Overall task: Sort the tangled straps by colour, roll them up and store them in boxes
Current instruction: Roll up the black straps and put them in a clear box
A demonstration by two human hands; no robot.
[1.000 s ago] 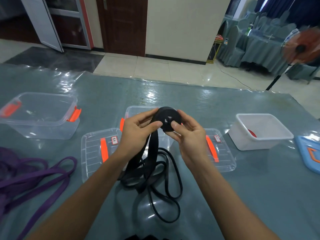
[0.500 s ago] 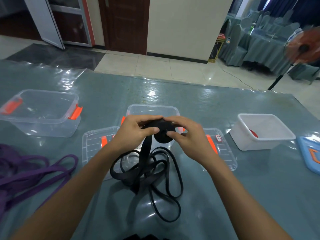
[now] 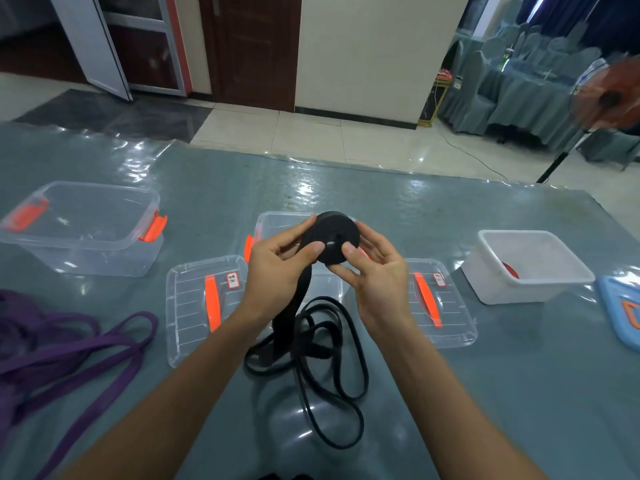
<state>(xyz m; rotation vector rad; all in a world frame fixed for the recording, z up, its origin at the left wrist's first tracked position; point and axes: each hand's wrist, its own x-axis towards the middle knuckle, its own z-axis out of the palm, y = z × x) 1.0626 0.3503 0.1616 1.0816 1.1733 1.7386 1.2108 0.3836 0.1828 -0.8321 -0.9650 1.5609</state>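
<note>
I'm counting two clear boxes point(image 3: 86, 258) point(image 3: 277, 220), two clear lids point(image 3: 194, 306) point(image 3: 453, 306), one white box point(image 3: 519, 289), one blue lid point(image 3: 620, 306), one black strap point(image 3: 329, 230) and one purple strap pile point(image 3: 69, 344).

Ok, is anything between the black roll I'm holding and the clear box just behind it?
Nothing visible does. The black roll, pinched between left hand and right hand, hovers before the clear box, which looks lidless. Its unrolled tail trails on the table.

black strap point(image 3: 332, 233): partly rolled, tail tangled below | purple straps point(image 3: 69, 344): loose heap, left | clear box point(image 3: 86, 261): open
</note>
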